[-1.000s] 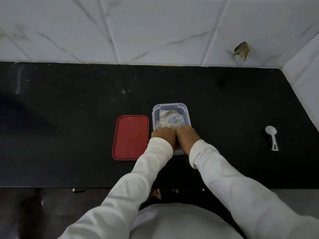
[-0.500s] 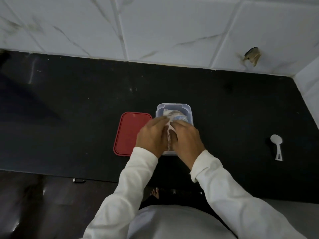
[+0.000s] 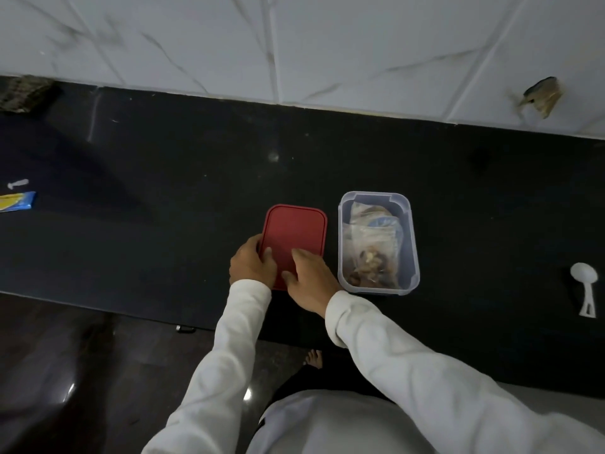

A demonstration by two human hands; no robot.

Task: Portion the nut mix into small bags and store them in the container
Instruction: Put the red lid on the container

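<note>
Red lid [image 3: 294,237], black counter [image 3: 163,178], white veined tiles [image 3: 327,44].

Both hands are on the red lid [image 3: 294,235], which lies flat on the black counter [image 3: 157,231]. The left hand [image 3: 251,266] grips the lid's left edge, thumb on top, and the right hand [image 3: 312,283] rests spread fingers on its near half. Just beside it to the right stands the clear container [image 3: 413,253], uncovered, with small bags of nut mix [image 3: 371,257] packed inside. A white scoop [image 3: 584,285] lies well apart at far right, and a blue-and-yellow packet [image 3: 16,202] at far left.
</note>
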